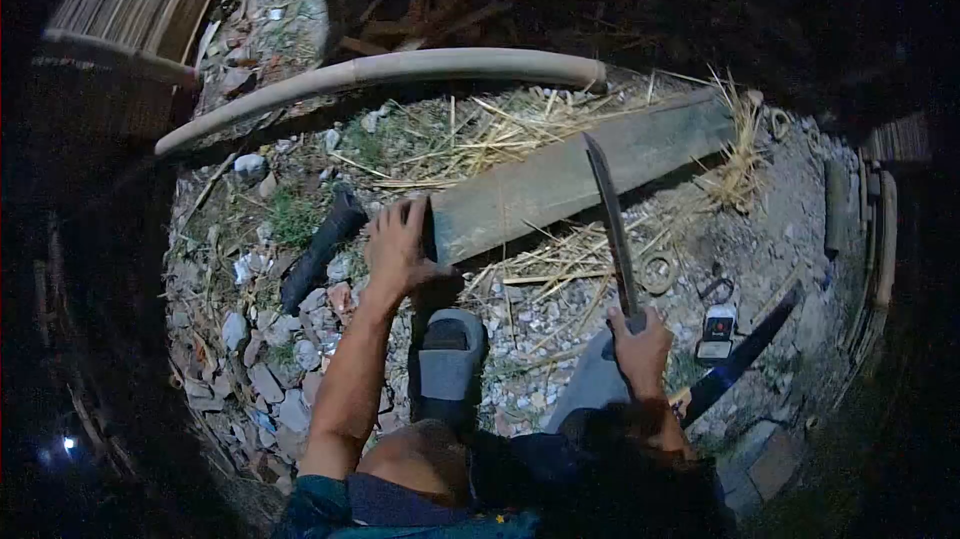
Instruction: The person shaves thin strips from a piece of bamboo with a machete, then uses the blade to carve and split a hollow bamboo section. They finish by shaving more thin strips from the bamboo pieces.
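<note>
My left hand (400, 244) rests at the near left end of a long greenish-grey plank (560, 174), fingers spread against its edge; nothing shows within them. The plank lies slanted on the ground, its far end by a tuft of straw (738, 164). In my right hand (640, 344) is the handle of a long dark blade (613, 224), which points up and away across the front of the plank. Loose straw (560, 264) is scattered before and behind the plank.
A curved bamboo pole (400, 69) lies behind the plank. Left of my left hand is a dark tube-like object (322, 254). A small white device (717, 329) and a dark blade-shaped object (750, 349) lie at right. Stones (270, 379) cover the ground.
</note>
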`<state>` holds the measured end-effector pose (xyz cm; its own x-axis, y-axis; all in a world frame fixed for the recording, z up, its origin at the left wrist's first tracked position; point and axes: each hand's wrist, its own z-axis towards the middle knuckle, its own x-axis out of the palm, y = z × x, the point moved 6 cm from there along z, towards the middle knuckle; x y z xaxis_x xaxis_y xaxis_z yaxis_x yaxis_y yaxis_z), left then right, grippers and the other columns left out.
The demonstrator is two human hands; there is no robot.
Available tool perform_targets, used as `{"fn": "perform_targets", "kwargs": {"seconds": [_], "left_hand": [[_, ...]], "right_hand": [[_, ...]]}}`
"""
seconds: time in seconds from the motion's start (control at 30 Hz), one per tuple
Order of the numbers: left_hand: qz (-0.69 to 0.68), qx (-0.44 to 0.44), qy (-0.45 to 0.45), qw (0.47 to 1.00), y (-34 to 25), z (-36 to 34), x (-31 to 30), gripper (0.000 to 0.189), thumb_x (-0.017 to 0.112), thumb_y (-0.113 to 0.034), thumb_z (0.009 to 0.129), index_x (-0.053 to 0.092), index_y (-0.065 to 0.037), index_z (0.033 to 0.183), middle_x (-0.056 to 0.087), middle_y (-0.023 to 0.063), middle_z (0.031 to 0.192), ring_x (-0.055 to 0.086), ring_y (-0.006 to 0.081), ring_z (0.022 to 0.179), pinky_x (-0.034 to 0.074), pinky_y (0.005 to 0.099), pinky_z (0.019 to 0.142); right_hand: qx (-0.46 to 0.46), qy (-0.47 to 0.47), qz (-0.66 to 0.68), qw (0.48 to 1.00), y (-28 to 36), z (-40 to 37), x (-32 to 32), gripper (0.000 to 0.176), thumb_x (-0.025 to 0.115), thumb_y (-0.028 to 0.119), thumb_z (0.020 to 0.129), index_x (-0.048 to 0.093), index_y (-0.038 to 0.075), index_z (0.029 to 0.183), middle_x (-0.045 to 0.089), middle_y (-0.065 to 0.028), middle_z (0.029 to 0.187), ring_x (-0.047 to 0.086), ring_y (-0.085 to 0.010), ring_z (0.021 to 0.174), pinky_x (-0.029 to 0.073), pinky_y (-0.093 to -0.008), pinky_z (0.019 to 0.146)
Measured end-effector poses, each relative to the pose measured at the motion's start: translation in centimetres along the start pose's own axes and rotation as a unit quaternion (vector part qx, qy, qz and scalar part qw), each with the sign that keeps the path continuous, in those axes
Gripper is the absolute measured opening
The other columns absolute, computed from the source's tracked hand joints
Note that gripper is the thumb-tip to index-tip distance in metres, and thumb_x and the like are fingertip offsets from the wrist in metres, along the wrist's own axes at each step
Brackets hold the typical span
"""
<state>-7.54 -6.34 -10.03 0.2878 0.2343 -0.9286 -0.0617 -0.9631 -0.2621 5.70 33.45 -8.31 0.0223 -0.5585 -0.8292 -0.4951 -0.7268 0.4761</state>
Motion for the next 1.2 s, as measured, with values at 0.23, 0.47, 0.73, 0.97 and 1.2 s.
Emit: {"fn": "perform_targets", "kwargs": {"seconds": [0.23,0.47,0.73,0.97,1.2], "left_hand": [[-0.008,0.03,-0.042,0.999,-0.2,-0.5,-0.6,0.133,0.096,-0.055,0.041,0.037,-0.015,0.153,0.05,0.0198,0.137,0.046,0.0413,0.128,0.034,0.0544,0.109],[-0.034,0.027,-0.028,0.999,0.2,-0.6,-0.7,0.134,0.097,-0.053,0.042,0.036,-0.016,0.155,0.05,0.0208,0.137,0.045,0.0414,0.129,0.033,0.0546,0.109],[-0.018,0.011,-0.015,1.0,-0.2,-1.8,-0.6,0.13,0.097,-0.051,0.041,0.04,-0.016,0.153,0.051,0.02,0.135,0.046,0.0416,0.128,0.037,0.0546,0.107],[-0.02,0.018,-0.039,0.999,-0.8,-2.5,-0.2,0.129,0.098,-0.043,0.041,0.04,-0.012,0.153,0.053,0.0202,0.132,0.048,0.0421,0.122,0.038,0.0524,0.107],[-0.058,0.03,-0.058,0.996,-0.9,-2.4,-0.1,0.13,0.098,-0.045,0.04,0.04,-0.018,0.153,0.054,0.0183,0.129,0.048,0.0407,0.123,0.035,0.0539,0.109]], "right_hand": [[0.044,0.019,-0.083,0.995,-1.6,0.7,2.2,0.051,0.075,0.045,0.087,0.069,-0.001,0.108,0.072,-0.0229,0.089,0.07,-0.0415,0.081,0.054,-0.0492,0.074],[0.025,0.001,-0.12,0.992,-1.6,-0.1,2.7,0.054,0.074,0.046,0.086,0.065,0.001,0.114,0.07,-0.0234,0.095,0.068,-0.0437,0.086,0.053,-0.0521,0.076],[0.004,-0.009,-0.134,0.991,-1.2,-0.5,2.5,0.055,0.07,0.046,0.089,0.062,0.003,0.122,0.07,-0.025,0.1,0.069,-0.0441,0.089,0.054,-0.0523,0.076],[0.02,-0.037,-0.143,0.989,-2.6,-0.7,2.6,0.046,0.075,0.039,0.086,0.066,0.005,0.114,0.071,-0.0231,0.086,0.07,-0.0433,0.079,0.054,-0.052,0.07],[-0.014,-0.037,-0.12,0.992,-2.4,-0.7,2.9,0.044,0.072,0.043,0.087,0.064,0.005,0.108,0.07,-0.0193,0.079,0.069,-0.042,0.07,0.054,-0.0525,0.065]]}}
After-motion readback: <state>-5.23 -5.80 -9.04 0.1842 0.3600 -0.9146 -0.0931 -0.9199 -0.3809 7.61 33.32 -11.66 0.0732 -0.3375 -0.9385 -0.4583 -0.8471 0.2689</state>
